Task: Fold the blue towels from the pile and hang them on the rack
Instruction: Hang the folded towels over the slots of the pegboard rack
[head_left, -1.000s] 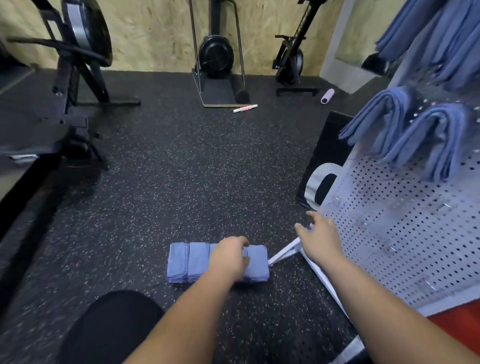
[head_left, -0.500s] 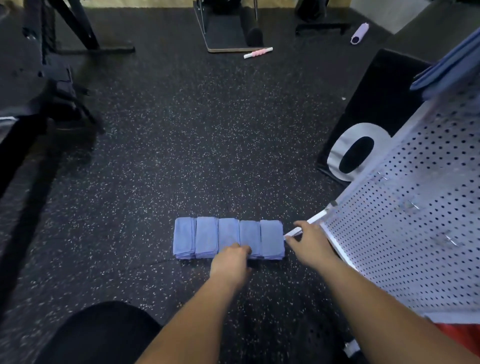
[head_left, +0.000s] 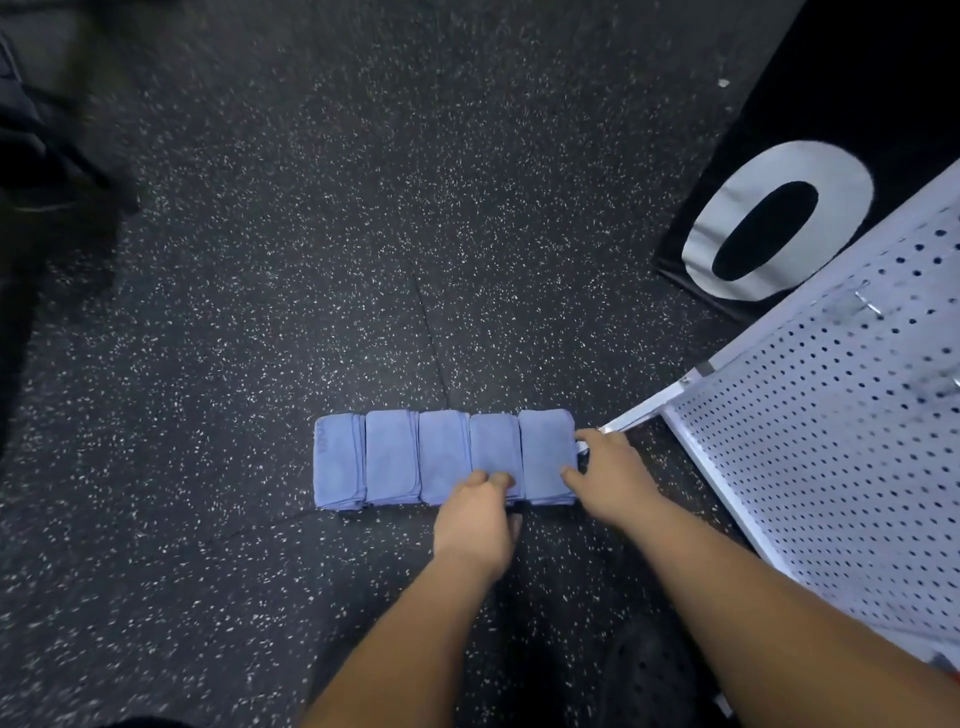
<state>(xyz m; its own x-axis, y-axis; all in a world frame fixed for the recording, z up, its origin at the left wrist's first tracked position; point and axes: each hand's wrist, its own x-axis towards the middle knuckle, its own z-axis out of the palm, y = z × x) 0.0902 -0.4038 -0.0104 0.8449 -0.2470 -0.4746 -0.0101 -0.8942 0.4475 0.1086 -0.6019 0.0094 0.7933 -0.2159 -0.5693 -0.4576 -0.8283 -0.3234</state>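
A black rubber floor flecked with white specks (head_left: 311, 234) is filling most of the head view, with a thin seam (head_left: 431, 332) running down it towards the middle. At the left edge some dark equipment (head_left: 41, 145) is showing, too blurred to make out. At the upper right a black mat printed with a large white oval ring (head_left: 841, 171) is lying flat, and just below it a white perforated metal rack panel (head_left: 831, 467) is slanting across the right side, its white frame bar (head_left: 644, 413) reaching out towards the centre. A row of five folded blue cloth towels (head_left: 392, 457) is sitting on the floor, side by side and touching, with its right end just beside the tip of that bar. Both bare forearms are reaching in from the bottom edge. The left hand (head_left: 475, 525) is resting at the near edge of the fourth towel from the left (head_left: 493, 447), its fingers curling over the top of that edge and pinching it. The right hand (head_left: 613, 475) is gripping the right end of the rightmost towel (head_left: 545, 447), its thumb lying on the top face and its fingers wrapping round the far corner, close to the bar's tip.
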